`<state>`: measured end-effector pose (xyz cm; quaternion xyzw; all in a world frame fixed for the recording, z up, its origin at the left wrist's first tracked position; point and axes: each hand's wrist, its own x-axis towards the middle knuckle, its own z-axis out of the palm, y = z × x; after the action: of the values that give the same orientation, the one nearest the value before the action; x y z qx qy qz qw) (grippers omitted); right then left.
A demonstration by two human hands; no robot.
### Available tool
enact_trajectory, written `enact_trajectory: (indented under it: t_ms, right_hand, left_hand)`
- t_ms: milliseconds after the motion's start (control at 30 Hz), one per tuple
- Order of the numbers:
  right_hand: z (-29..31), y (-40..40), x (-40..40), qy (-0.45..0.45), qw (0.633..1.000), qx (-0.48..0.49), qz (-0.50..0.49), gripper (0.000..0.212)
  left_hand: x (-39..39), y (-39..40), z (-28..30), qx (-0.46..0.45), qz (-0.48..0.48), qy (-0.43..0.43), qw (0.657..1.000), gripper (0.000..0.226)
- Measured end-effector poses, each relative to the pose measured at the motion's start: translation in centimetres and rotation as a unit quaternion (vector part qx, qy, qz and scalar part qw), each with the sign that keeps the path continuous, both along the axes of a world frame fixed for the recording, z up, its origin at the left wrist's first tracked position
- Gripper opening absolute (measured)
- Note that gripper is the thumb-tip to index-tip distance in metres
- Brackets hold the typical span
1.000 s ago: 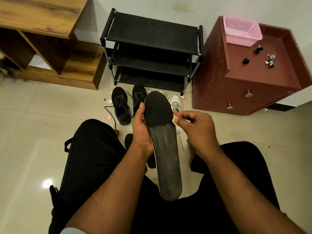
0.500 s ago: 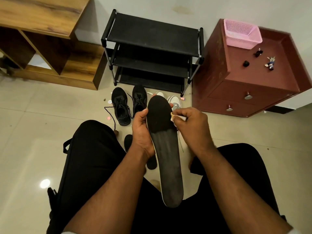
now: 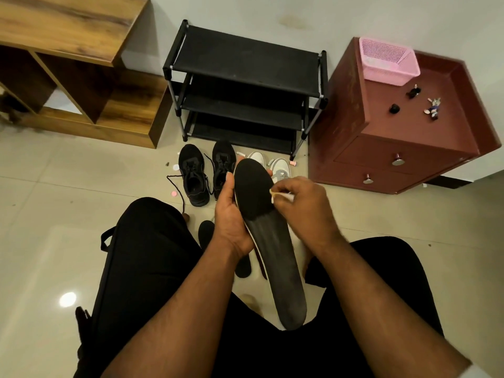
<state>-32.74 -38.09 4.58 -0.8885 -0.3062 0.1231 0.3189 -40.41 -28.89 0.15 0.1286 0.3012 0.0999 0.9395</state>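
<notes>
A long black insole (image 3: 268, 236) stands up between my knees, toe end away from me. My left hand (image 3: 231, 218) grips its left edge near the toe, fingers wrapped behind it. My right hand (image 3: 308, 205) pinches a small white and yellowish wipe (image 3: 281, 195) against the insole's right edge. A pair of black laced shoes (image 3: 207, 174) stands on the floor just beyond, and white shoes (image 3: 272, 166) show partly behind the insole.
A black three-tier shoe rack (image 3: 245, 91) stands against the wall. A dark red cabinet (image 3: 395, 148) on the right carries a pink basket (image 3: 387, 61) and small items. A wooden shelf unit (image 3: 68, 64) is at left. Another insole (image 3: 207, 233) lies on the tiled floor.
My right hand with the wipe has slid along the insole's right edge near the toe. The left hand keeps its grip on the insole.
</notes>
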Motion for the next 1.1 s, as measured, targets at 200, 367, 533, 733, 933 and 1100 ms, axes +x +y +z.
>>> enact_trajectory:
  t_ms: [200, 367, 533, 733, 933, 1100]
  right_hand:
    - [0.5, 2.2, -3.1, 0.093, 0.989, 0.073, 0.083, 0.02]
    - [0.4, 1.0, 0.1, 0.138, 0.98, 0.131, -0.051, 0.017]
    - [-0.2, 1.9, -1.7, -0.006, 0.998, 0.06, 0.02, 0.02]
    - [0.4, 2.2, -3.8, 0.114, 0.981, 0.154, 0.015, 0.02]
    - [0.1, 1.7, -0.3, 0.005, 0.991, 0.116, -0.065, 0.019]
    - [0.2, 3.4, -3.2, -0.046, 0.992, 0.11, 0.041, 0.02]
  left_hand:
    - [-0.4, 0.8, -0.1, -0.003, 0.02, -0.012, 1.0, 0.061]
    - [-0.2, 0.5, 0.8, 0.015, 0.057, -0.057, 0.997, 0.054]
    - [-0.1, 0.1, 0.8, 0.014, 0.036, -0.056, 0.998, 0.048]
    - [-0.1, 0.5, 0.3, 0.008, 0.043, -0.03, 0.999, 0.071]
    - [0.0, -0.2, 0.7, 0.041, 0.002, -0.031, 0.999, 0.062]
    - [-0.2, 0.1, 0.2, 0.02, 0.022, -0.006, 1.0, 0.056]
